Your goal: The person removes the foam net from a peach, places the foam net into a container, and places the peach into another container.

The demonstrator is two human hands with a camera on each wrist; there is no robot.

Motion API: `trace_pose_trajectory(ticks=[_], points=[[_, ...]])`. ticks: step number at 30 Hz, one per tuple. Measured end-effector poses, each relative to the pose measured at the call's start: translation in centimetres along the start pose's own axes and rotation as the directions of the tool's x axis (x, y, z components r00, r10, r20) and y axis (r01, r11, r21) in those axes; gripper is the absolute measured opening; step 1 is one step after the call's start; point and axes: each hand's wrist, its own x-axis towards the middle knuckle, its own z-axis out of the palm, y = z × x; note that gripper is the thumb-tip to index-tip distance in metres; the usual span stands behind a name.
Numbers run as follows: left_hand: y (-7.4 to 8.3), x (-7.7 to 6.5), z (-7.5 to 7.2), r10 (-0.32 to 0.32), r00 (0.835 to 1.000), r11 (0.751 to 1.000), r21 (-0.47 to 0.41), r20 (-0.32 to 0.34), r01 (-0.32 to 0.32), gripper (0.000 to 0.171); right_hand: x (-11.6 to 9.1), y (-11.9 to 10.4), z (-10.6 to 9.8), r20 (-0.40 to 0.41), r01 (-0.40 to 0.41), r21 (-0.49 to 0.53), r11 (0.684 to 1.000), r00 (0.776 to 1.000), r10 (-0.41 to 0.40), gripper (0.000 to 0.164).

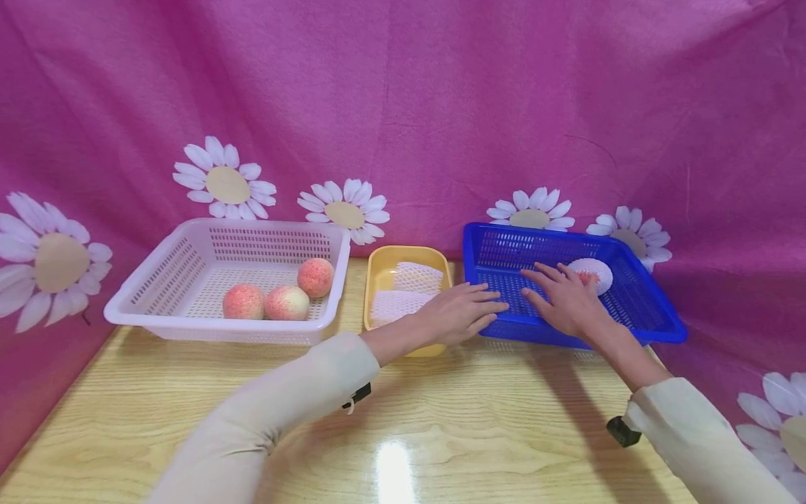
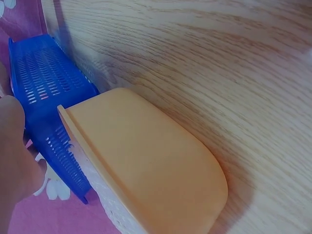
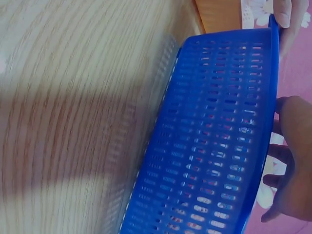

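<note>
My left hand [image 1: 462,311] reaches across the right side of the yellow tray [image 1: 409,250], its fairly straight fingertips at the near left rim of the blue basket [image 1: 669,330]. The right hand [image 1: 569,301] hovers over the blue basket with fingers spread and nothing held. Just beyond its fingers, inside that basket, lies a peach in a white foam net [image 1: 602,271], partly hidden by the hand. In the right wrist view, the right fingers [image 3: 279,153] show above the basket's rim. Two foam net sleeves [image 1: 418,278] lie in the yellow tray, one partly covered by my left wrist.
At the left stands a white perforated basket [image 1: 220,327] with three peaches [image 1: 286,303] near its front right corner. All the containers stand in a row on a wood-grain table [image 1: 466,434]. A magenta cloth [image 1: 415,126] with daisies hangs close behind them.
</note>
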Motion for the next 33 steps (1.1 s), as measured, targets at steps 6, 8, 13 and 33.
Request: trace_pose_trajectory(ticks=[6, 8, 13, 33], points=[[-0.1, 0.2, 0.3, 0.001, 1.0, 0.999, -0.038, 0.015, -0.001, 0.042, 0.1, 0.8, -0.4, 0.015, -0.017, -0.005, 1.0, 1.0, 0.017, 0.049], [-0.2, 0.2, 0.3, -0.011, 1.0, 0.998, -0.058, 0.027, 0.013, 0.043, 0.2, 1.1, -0.5, 0.014, -0.02, -0.011, 1.0, 1.0, 0.02, 0.049], [-0.1, 0.2, 0.5, -0.023, 0.999, 0.997, -0.073, 0.047, 0.027, 0.043, 0.4, 2.3, -0.5, 0.037, -0.036, -0.03, 0.999, 0.999, 0.037, 0.051], [0.0, -0.1, 0.6, -0.009, 1.0, 0.994, -0.109, -0.007, 0.008, 0.041, 1.0, 9.5, -0.5, 0.116, -0.001, 0.042, 0.999, 0.993, -0.004, 0.073]])
